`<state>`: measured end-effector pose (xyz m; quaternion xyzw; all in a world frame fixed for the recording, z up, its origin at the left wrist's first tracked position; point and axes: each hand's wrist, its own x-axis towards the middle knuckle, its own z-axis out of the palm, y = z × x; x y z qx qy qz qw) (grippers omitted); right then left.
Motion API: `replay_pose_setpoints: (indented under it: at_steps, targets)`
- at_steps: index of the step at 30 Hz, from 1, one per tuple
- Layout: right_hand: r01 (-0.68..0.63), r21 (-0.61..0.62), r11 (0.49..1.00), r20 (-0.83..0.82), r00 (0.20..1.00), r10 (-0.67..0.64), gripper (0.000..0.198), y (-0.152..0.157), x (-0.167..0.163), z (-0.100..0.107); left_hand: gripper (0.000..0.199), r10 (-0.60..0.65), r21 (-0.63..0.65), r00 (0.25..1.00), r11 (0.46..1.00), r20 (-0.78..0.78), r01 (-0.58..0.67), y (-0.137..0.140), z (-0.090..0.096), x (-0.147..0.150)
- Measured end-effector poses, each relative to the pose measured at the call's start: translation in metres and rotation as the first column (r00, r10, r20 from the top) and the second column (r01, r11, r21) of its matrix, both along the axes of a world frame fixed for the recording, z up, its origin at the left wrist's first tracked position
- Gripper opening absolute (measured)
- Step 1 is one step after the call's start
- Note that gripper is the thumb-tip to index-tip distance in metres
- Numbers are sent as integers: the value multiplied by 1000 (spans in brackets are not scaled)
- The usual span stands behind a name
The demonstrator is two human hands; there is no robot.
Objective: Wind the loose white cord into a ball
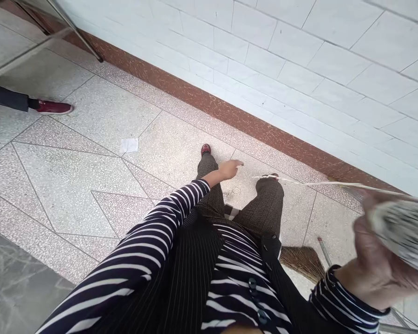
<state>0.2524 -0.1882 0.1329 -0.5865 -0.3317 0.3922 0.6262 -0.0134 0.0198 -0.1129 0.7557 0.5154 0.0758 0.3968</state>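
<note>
My right hand (376, 260), at the right edge, is wrapped around a blurred whitish-grey ball of string (404, 232). A pale strand (327, 183) runs from that side leftward through the air, past my shoe, and fades from sight a little right of my left hand. My left hand (229, 170) hangs low between my legs, its fingers drawn together and pointing right. Whether the strand reaches into its fingers is hard to see. Under it, a thin loop of pale cord (234, 191) shows against the floor.
A white tiled wall (282, 60) with a red-brown skirting (181, 88) stands ahead. By my right leg are a broom head (303, 260) and a thin metal pole (323, 250). White paper (129, 145) lies on the floor; another person's red shoe (55, 107) is near a metal-legged table (80, 35).
</note>
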Motion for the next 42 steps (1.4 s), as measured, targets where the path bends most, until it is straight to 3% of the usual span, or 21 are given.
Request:
replay_pose_setpoints:
  at_steps: [1,2,4,6,8,10,13,16,19,23,26,30,32,34,38,40,42]
  targets:
    - [47,133,990,21,999,-50,40,10,-13,0,45,-27,16,998,1000,63,26,-4,7,8]
    - [-1,133,991,60,998,-7,38,21,-25,-3,47,-70,26,986,997,152,66,-10,17,16]
    - [-200,-4,980,70,977,200,37,45,-39,-16,49,-161,38,916,987,366,158,-23,38,37]
    - [-313,-109,944,45,947,319,39,67,-43,-31,48,-222,36,798,969,560,245,-38,59,58]
    - [-335,-156,929,29,939,344,41,82,-41,-43,37,-224,20,712,959,666,284,-50,73,73]
    - [-310,-161,937,23,948,318,42,88,-37,-48,27,-200,-15,686,956,700,294,-56,77,79]
    - [-255,-148,956,-6,966,257,44,85,-31,-47,31,-174,-33,765,968,620,247,-55,64,67]
    - [-204,-127,971,-31,979,201,43,78,-23,-44,30,-91,-37,918,993,385,114,-46,41,40]
    - [-163,-132,978,-31,987,161,44,78,-16,-48,28,-42,-50,977,997,208,54,-41,23,15]
    - [-107,-97,990,-55,993,102,39,93,-13,-62,28,-174,0,982,985,74,175,-47,14,4]
    - [-71,-34,997,-86,994,68,34,106,-16,-70,28,-314,84,947,944,-64,319,-63,15,7]
    - [-58,4,998,-5,998,58,42,115,-17,-81,25,-519,230,833,801,-194,553,-88,31,8]
    - [-17,-17,1000,187,982,19,46,118,-15,-95,25,-593,326,776,706,-214,629,-96,50,5]
    - [59,-90,994,390,920,-20,48,119,-14,-115,28,-620,440,762,641,-186,629,-97,75,2]
    - [33,-255,966,431,898,83,50,110,-28,-158,32,-580,616,806,593,-119,518,-78,123,4]
    - [-64,-290,955,355,919,170,50,99,-44,-171,33,-543,644,833,601,-105,473,-59,135,8]
    - [-196,-321,927,226,934,276,50,86,-59,-176,32,-495,643,866,641,-70,418,-37,136,14]
